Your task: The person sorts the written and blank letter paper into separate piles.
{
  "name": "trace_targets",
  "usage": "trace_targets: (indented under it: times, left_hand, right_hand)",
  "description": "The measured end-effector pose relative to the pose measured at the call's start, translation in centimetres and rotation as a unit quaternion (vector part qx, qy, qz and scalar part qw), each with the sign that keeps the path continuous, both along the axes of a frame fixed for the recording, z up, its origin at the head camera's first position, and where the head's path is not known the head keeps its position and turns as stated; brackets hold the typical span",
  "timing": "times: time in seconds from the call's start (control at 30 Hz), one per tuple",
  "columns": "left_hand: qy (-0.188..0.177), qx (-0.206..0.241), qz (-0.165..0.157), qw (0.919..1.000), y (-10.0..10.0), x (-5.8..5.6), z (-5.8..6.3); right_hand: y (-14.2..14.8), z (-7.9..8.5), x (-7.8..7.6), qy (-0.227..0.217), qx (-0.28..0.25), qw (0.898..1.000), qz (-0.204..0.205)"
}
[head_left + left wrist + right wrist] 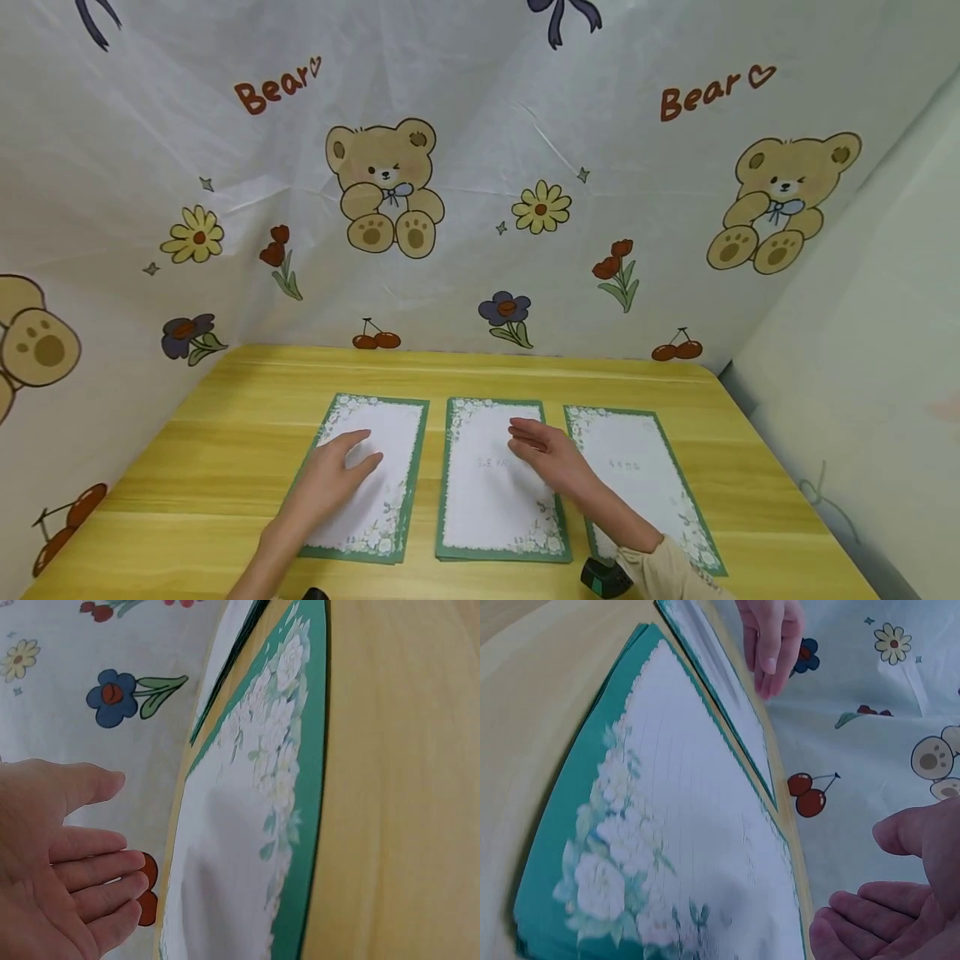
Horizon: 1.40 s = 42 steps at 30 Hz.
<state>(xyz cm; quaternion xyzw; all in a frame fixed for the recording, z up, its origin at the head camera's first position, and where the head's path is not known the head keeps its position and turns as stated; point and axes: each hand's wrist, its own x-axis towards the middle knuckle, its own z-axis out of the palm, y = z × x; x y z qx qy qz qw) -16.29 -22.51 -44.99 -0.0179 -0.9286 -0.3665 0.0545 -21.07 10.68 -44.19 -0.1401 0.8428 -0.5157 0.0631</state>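
Three sheets or stacks of green-bordered paper with white flowers lie in a row on the table. Over the left stack [378, 500] my left hand [330, 475] hovers with thumb and fingers apart, holding nothing. In the left wrist view its palm [45, 870] faces the camera beside that paper. My right hand [551, 454] is above the right edge of the middle stack [487, 512], fingers extended, nothing held. Faint handwriting shows on the middle stack and on the right sheet [637, 492]. My right forearm hides part of the right sheet.
The yellow wood-grain table [187, 467] reaches back to a white cloth [465, 292] printed with bears, flowers and cherries. A black device [606, 578] sits at my right wrist. A pale wall or cloth [862, 375] stands at the right.
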Motion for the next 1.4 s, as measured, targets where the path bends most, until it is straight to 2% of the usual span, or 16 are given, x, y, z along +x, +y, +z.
trace_targets:
  times: [0.2, 0.33, 0.57, 0.77, 0.9, 1.03, 1.4]
  left_hand:
    - [-0.002, 0.011, -0.016, 0.9998, 1.7, -0.1, -0.4]
    - [-0.009, 0.014, -0.023, 0.9996, 3.1, -0.4, -0.8]
    - [-0.012, 0.037, -0.051, 0.9979, 5.1, -0.6, -1.3]
    - [-0.018, 0.036, -0.075, 0.9964, 6.0, -0.6, -1.6]
    - [-0.018, 0.038, -0.085, 0.9955, 6.4, -0.7, -1.7]
    - [-0.02, 0.036, -0.089, 0.9952, 6.8, -0.8, -1.8]
    - [-0.016, 0.018, -0.098, 0.9949, 7.9, -0.5, -2.1]
  right_hand:
    - [2.4, -0.2, 0.2, 0.058, 0.082, 0.995, -0.016]
    - [3.4, -0.4, 0.3, 0.077, 0.121, 0.989, -0.025]
    - [4.5, -1.1, 0.6, 0.085, 0.149, 0.985, -0.017]
    - [5.1, -1.6, 1.3, 0.103, 0.195, 0.975, 0.015]
    - [5.2, -1.8, 1.7, 0.104, 0.209, 0.972, 0.018]
    - [5.2, -2.0, 2.0, 0.098, 0.221, 0.97, 0.016]
    - [5.3, -2.5, 2.6, 0.123, 0.256, 0.959, 0.025]
